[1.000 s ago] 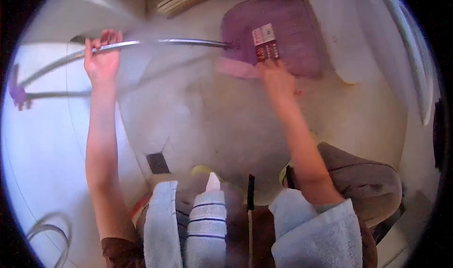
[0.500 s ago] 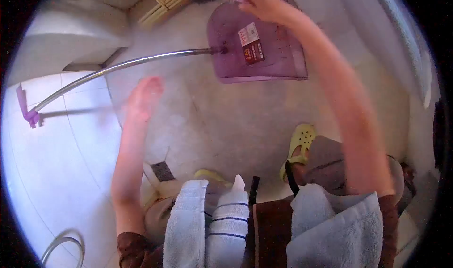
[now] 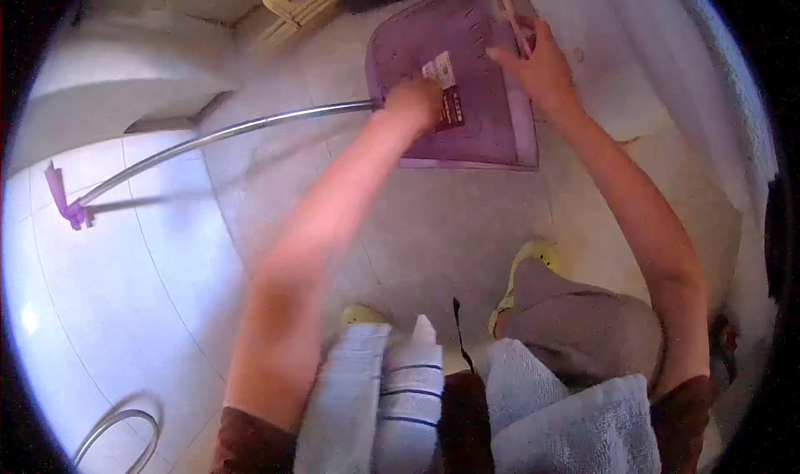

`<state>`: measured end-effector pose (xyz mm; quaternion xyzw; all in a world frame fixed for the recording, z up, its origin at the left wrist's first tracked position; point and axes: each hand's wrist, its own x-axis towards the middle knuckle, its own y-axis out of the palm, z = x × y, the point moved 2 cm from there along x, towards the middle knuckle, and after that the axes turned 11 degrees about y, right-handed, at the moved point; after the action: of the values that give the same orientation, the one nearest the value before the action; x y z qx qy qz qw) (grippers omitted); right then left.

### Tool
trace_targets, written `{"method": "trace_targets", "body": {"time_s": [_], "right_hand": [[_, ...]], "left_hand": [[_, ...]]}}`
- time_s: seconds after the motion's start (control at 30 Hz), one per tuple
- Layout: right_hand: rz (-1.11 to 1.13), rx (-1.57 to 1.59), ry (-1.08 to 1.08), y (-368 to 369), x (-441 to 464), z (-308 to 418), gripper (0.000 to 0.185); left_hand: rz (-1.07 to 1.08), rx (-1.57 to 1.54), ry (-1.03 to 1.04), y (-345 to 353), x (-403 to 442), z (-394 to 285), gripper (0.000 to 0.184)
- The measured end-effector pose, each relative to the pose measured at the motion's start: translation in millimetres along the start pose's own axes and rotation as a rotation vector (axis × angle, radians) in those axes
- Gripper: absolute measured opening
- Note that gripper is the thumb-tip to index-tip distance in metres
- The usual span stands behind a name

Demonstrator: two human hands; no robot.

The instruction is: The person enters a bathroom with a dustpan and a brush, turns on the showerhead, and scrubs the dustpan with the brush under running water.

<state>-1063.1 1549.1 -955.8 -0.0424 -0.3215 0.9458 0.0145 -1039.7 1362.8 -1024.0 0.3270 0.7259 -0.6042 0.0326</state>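
A purple dustpan (image 3: 492, 124) with a printed label (image 3: 451, 99) lies on the floor. Its long metal handle (image 3: 242, 130) runs left to a purple grip (image 3: 67, 200). Over the pan, beside the handle joint, is my left hand (image 3: 411, 105); it covers part of the label, and its curled fingers are blurred and partly hidden. Above the pan's right side, my right hand (image 3: 546, 70) closes its fingers on a thin pink stick (image 3: 510, 11), while the thumb points left. The stick's upper end leaves the view, so its kind is unclear.
A cream plastic folding item (image 3: 300, 3) stands at the top beside a dark object. A pale curtain-like surface (image 3: 708, 82) borders the right. A hose (image 3: 125, 420) lies lower left. Towels (image 3: 575, 420) hang at my front, above my yellow clogs (image 3: 533, 261).
My left hand has moved right and forward, from open floor onto the dustpan. My right hand has shifted right and lower with the pink stick, which now points more upright.
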Motion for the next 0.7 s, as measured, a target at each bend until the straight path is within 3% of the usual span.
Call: {"method": "trace_targets", "body": {"time_s": [0.07, 0.23, 0.3, 0.4, 0.5, 0.6, 0.7], "right_hand": [[0.038, 0.032, 0.078, 2, -1, -9, 0.060], [0.073, 0.218, 0.069, 15, 2, -29, 0.059], [0.079, 0.233, 0.054, 15, 2, -30, 0.058], [0.067, 0.292, 0.016, 20, 3, -37, 0.055], [0.058, 0.278, 0.007, 23, 5, -40, 0.053], [0.029, 0.224, -0.010, 22, 4, -38, 0.052], [0.003, 0.214, -0.036, 20, 3, -31, 0.052]], "left_hand": [[-0.128, 0.173, -0.135, 25, 19, 5, 0.035], [-0.015, 0.294, -0.307, 30, 25, 0, 0.046], [-0.177, 0.366, -0.355, 79, 42, 17, 0.049], [-0.101, 0.083, -0.336, 79, 34, 4, 0.049], [-0.135, 0.172, -0.143, 96, 26, 14, 0.039], [0.342, -0.022, -0.028, 54, 0, -7, 0.030], [0.132, -0.277, 0.051, 48, -32, 0, 0.026]]}}
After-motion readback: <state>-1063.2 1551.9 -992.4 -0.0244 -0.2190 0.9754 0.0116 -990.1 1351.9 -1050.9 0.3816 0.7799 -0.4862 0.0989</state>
